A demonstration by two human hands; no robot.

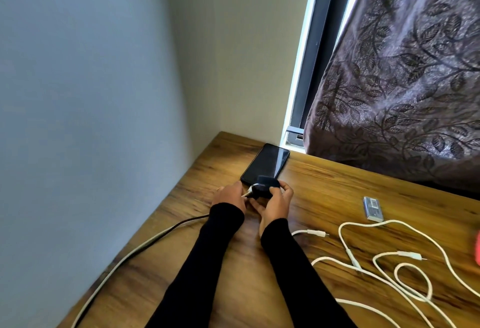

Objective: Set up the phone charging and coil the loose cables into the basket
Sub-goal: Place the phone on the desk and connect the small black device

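Observation:
A black phone point(267, 162) lies face up, screen dark, at the back of the wooden table point(324, 190) by the wall. Just in front of it my right hand point(275, 204) grips a black charger adapter point(265, 184). My left hand point(228, 195) pinches a white cable plug point(246, 193) right at the adapter. A white-and-dark cable point(135, 249) trails from my left hand along the table's left edge towards me. Loose white cables point(405, 270) lie tangled at the right. No basket is in view.
A small clear box with a barcode point(373, 209) lies right of my hands. A red object point(477, 247) shows at the right edge. A patterned purple curtain point(405, 80) hangs onto the table's back right, beside a window frame point(309, 67). A wall borders the left.

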